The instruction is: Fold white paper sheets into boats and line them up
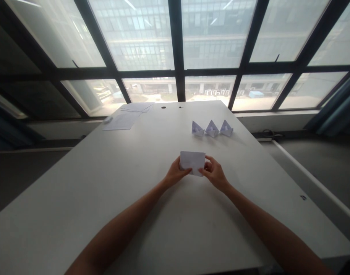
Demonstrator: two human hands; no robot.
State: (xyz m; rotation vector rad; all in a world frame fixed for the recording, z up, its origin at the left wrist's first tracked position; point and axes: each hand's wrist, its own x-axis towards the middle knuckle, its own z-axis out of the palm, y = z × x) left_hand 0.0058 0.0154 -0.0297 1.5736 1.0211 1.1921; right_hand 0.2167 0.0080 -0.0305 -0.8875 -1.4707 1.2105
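A folded sheet of white paper [192,160], roughly rectangular, is held up over the middle of the table. My left hand [175,172] grips its left side, thumb across the near face and the other fingers mostly hidden behind. On the right side, my right hand [216,174] pinches the lower corner with the thumb, while its index finger touches the upper right edge. Beyond the hands, three folded paper boats stand in a row: a left boat [197,129], a middle boat [212,129] and a right boat [226,128].
The white table [129,198] stretches toward the large windows. Several paper sheets [122,121] lie at its far left. Two small holes [163,107] sit near the far edge. A small dark mark [303,198] is near the right edge.
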